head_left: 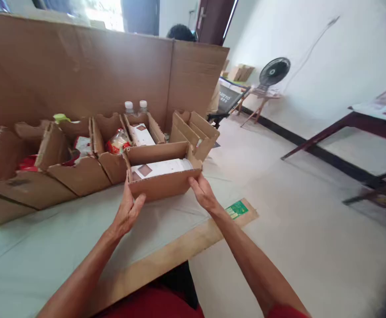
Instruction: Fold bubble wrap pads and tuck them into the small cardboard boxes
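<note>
Between my two hands is an open-topped cardboard box (161, 187), with a long white carton (163, 168) lying inside it. My left hand (126, 210) grips the box's left end, thumb along the near side. At the right end, my right hand (204, 192) holds the near corner with the thumb on the front face. The fingers behind and under the box are hidden. Just behind it stands another cardboard bin (155, 123) with a similar white carton (141, 134) inside. To the left, a bin (110, 165) holds a red and clear packet (118, 141).
More cardboard bins (63, 176) line the table (90, 229) to the left. A tall cardboard panel (113, 66) rises behind them, with two white-capped bottles (129, 106) before it. A person's head (181, 32) shows beyond. A fan (274, 73) stands at the wall.
</note>
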### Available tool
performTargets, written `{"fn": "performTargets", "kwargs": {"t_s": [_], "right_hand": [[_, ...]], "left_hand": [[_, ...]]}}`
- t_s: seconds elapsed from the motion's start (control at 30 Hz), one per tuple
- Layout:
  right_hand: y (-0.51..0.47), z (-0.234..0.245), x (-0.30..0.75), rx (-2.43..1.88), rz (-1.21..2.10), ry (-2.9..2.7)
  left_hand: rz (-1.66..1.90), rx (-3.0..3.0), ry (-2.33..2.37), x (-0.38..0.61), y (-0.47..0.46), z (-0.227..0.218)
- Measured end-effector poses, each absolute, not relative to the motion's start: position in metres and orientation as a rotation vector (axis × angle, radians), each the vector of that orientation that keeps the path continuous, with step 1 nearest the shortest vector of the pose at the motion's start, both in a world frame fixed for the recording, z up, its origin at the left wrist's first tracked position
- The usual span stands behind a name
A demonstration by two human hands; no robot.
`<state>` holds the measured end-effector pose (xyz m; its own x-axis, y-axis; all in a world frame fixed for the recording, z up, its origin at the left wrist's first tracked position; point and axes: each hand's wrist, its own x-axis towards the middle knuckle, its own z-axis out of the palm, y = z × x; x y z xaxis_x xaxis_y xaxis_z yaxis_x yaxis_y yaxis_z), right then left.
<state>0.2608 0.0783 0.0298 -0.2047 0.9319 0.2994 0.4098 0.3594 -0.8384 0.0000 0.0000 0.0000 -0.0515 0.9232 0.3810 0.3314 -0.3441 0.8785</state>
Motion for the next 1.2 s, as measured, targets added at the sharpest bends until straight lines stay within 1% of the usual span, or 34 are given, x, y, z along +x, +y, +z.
{"fn": "performTargets", "kwargs": {"t_s": [0.1, 0.2, 0.33, 0.4, 0.47, 0.57, 0.63, 0.83, 0.9, 1.0, 1.07, 1.13, 1.2], "right_hand": [[0.049, 0.034, 0.249, -1.138, 0.759, -1.801], [0.032, 0.050, 0.221, -1.032, 0.744, -1.822], [0.036, 0.088, 0.180, -0.890, 0.773, -1.793], [0.043, 0.108, 0.175, -0.832, 0.725, -1.733], [0.047, 0.126, 0.184, -0.813, 0.620, -1.665], [0.041, 0.146, 0.203, -0.829, 0.467, -1.565], [0.030, 0.154, 0.202, -0.815, 0.418, -1.509], [0.020, 0.156, 0.153, -0.638, 0.615, -1.613], [0.030, 0.150, 0.154, -0.589, 0.605, -1.551], [0.044, 0.135, 0.164, -0.617, 0.550, -1.352], [0.046, 0.126, 0.160, -0.647, 0.546, -1.282], [0.042, 0.124, 0.143, -0.640, 0.612, -1.334], [0.039, 0.130, 0.124, -0.609, 0.691, -1.450]], "left_hand": [[1.436, 1.565, 1.472, -0.006, -0.039, -0.007], [1.542, 1.465, 1.605, -0.028, -0.072, -0.005], [1.838, 1.411, 1.680, -0.063, -0.079, 0.027], [2.004, 1.442, 1.603, -0.063, -0.062, 0.050], [2.096, 1.525, 1.416, -0.050, -0.039, 0.069], [2.036, 1.625, 1.188, -0.028, -0.018, 0.081], [2.002, 1.634, 1.171, -0.028, -0.022, 0.081], [2.298, 1.418, 1.368, -0.073, -0.049, 0.088], [2.287, 1.435, 1.272, -0.066, -0.036, 0.092], [2.078, 1.581, 1.126, -0.045, -0.015, 0.089], [1.993, 1.603, 1.140, -0.046, -0.015, 0.086], [2.066, 1.532, 1.245, -0.064, -0.026, 0.086], [2.235, 1.439, 1.358, -0.086, -0.037, 0.091]]}}
